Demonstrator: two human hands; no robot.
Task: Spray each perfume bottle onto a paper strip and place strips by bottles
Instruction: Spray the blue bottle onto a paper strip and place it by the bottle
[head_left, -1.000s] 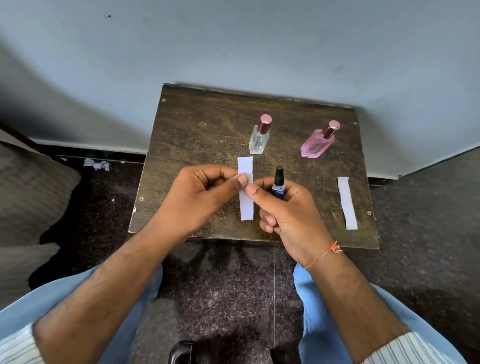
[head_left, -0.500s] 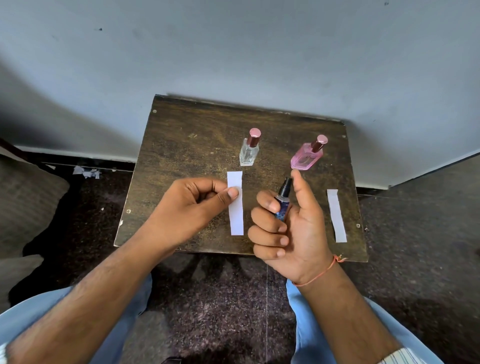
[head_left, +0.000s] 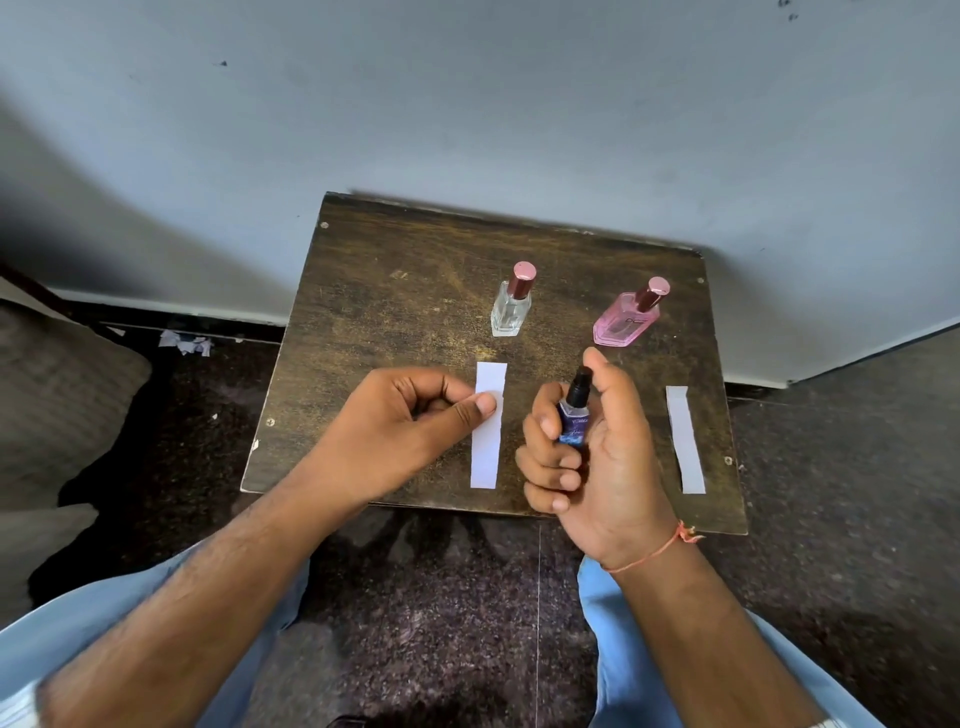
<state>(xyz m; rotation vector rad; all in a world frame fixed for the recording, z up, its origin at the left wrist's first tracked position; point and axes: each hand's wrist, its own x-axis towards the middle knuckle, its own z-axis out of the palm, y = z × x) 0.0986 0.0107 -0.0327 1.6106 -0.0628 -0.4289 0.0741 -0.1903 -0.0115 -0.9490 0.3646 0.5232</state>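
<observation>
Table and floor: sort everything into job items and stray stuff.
Job:
blue bottle in right hand
strip in left hand
clear bottle
pink bottle
second strip

Stray:
paper scraps
cushion

The one camera sits on my head and looks forward and down, close over my left hand (head_left: 410, 426) and right hand (head_left: 597, 457), with the small table (head_left: 395, 291) against the wall (head_left: 467, 104) ahead.

Table (head_left: 395, 291): two capped bottles at rear, one (head_left: 511, 306) left of the other (head_left: 626, 319). Loose paper strip (head_left: 685, 441) lies at right, nearer the front edge.
</observation>
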